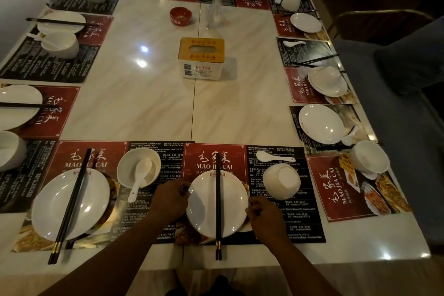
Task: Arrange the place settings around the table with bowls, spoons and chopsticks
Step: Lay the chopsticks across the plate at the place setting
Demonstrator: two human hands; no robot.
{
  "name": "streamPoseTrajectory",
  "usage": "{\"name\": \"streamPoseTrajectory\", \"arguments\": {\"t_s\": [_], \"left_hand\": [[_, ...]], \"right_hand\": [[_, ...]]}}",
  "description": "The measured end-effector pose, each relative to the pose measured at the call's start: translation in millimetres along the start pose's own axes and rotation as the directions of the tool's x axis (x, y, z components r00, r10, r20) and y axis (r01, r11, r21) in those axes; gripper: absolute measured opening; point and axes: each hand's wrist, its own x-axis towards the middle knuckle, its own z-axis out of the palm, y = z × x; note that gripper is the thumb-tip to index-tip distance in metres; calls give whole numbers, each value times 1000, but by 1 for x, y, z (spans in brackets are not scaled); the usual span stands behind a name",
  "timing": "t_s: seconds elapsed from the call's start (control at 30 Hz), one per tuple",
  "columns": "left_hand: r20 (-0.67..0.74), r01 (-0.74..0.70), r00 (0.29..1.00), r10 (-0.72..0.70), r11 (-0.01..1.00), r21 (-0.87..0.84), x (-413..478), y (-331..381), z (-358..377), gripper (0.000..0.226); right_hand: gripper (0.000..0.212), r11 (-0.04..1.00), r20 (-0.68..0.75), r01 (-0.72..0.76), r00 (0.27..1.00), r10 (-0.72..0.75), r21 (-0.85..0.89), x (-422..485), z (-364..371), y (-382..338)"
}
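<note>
A white plate [204, 214] lies on the red and black placemat [283, 223] right in front of me, with black chopsticks [218, 211] laid across its middle. My left hand [169, 202] grips the plate's left rim and my right hand [262, 214] pinches its right rim. Just right of the plate a white bowl [281, 181] sits upside down, and a white spoon [274, 156] lies on the mat behind it. The setting to the left has a plate [57, 206] with chopsticks [69, 206] across it and an upright bowl [138, 167] holding a spoon [139, 179].
A tissue box [201, 59] stands mid-table, with a red ashtray [180, 15] and a clear glass [214, 11] behind it. Plates, bowls, spoons and chopsticks lie along the left, far and right sides. On the right, a plate [322, 124] and a bowl [368, 156] sit near the edge.
</note>
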Motion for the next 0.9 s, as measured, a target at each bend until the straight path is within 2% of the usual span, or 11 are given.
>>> {"name": "streamPoseTrajectory", "arguments": {"t_s": [0.2,0.37,0.47,0.6,0.67,0.73,0.8,0.9], "left_hand": [[2,-51,999,51,998,47,0,-3,-2,14],[7,-55,998,55,996,63,-2,-1,-3,15],[10,-62,998,62,997,56,-1,1,-5,12],[-56,-111,992,114,992,56,1,16,-12,9],[-75,-155,984,160,986,61,3,27,-14,18],[-84,-183,979,186,982,43,4,38,-12,21],[-98,-223,970,223,975,20,5,49,-7,15],[-113,-291,950,290,957,6,6,72,4,19]], "right_hand": [[27,1000,-7,11,1000,-10,12,1,0,3],[20,999,-23,27,999,-26,40,-2,-1,0],[10,999,-97,43,994,-41,20,-6,-9,0],[17,999,-223,41,974,-46,-30,-9,-34,15],[17,999,-320,29,947,-36,-28,-6,-49,24],[26,994,-417,70,904,-97,-79,1,-64,32],[45,983,-443,128,879,-174,-132,12,-76,36],[87,955,-333,193,906,-261,-225,37,-86,36]]}}
